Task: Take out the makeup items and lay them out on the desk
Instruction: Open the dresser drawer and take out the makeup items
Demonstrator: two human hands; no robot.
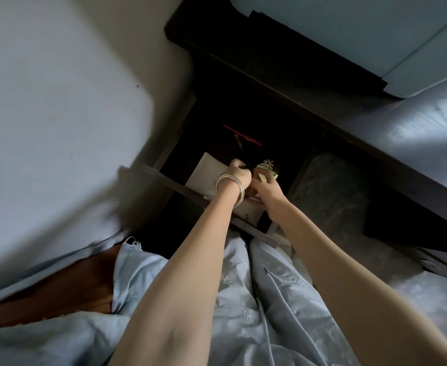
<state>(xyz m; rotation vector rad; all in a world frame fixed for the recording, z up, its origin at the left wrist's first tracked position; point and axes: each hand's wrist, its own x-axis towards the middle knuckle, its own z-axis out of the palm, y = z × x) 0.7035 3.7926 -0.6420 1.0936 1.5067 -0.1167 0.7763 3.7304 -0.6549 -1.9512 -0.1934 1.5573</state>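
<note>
Both my hands reach down into an open dark drawer (180, 187) below the desk. My left hand (237, 174), with silver bangles on the wrist, grips a thin dark makeup brush (241, 151) that sticks up and away. My right hand (266, 190) is beside it, fingers curled around a small item that I cannot make out. A red pencil-like stick (241, 135) lies at the back of the drawer. A white pouch or paper (208, 174) lies under my left hand. A round container with a patterned lid (267, 165) sits just beyond my right hand.
The dark desk edge (296, 101) runs diagonally above the drawer, with a light blue object (375, 35) on top. A pale wall (58, 101) is at the left. My lap in light blue fabric (243, 286) fills the foreground.
</note>
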